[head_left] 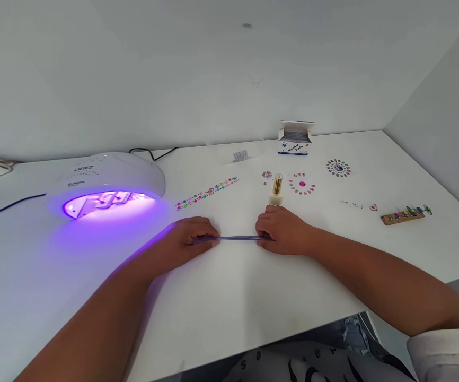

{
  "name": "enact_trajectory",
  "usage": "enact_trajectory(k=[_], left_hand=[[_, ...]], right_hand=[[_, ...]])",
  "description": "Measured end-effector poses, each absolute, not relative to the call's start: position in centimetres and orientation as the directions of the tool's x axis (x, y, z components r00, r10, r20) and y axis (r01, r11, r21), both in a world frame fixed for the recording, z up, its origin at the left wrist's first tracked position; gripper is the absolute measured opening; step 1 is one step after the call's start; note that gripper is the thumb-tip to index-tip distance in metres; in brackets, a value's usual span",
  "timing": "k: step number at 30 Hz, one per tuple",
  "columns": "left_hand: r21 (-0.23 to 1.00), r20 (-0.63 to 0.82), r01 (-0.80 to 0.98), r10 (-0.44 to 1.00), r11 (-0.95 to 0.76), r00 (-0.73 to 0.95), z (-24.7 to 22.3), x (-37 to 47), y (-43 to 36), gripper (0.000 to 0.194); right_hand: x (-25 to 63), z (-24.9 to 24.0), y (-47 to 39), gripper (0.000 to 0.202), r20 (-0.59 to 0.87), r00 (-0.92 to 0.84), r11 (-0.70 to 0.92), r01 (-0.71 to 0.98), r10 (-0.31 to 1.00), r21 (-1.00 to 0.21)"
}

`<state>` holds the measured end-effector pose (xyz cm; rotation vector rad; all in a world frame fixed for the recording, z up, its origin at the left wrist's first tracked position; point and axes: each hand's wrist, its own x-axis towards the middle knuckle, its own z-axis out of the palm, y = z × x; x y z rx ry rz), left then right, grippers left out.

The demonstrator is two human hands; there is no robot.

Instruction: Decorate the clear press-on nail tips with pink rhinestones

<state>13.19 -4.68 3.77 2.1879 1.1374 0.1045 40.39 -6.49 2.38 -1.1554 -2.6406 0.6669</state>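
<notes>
A thin, dark bluish strip or cord (238,237) runs level between my two hands, just above or on the white table. My left hand (197,236) is closed on its left end, with thumb and fingers pinched together. At the other end my right hand (281,231) is closed on it, fingers curled. What the strip is exactly cannot be told. Just behind my right hand stands a small bottle with a gold cap (277,184). A strip of colourful flower stickers (206,193) lies behind my left hand.
At the left stands a white lamp (114,168), glowing purple, with black cables. An alcohol pads box (294,143) stands open at the back. Sticker rings (302,184) (338,168) and a brown strip with gems (403,215) lie at the right.
</notes>
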Motion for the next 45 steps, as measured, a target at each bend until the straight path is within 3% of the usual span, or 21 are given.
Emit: enact_trajectory(k=[45], left_hand=[[0.592,-0.212,0.693,0.751,-0.411,0.626,3.89,13.24,-4.80,0.032]], right_hand=[[40.30,2.78,-6.65,0.016,-0.050,-0.681,0.598,0.674,0.731,-0.434]])
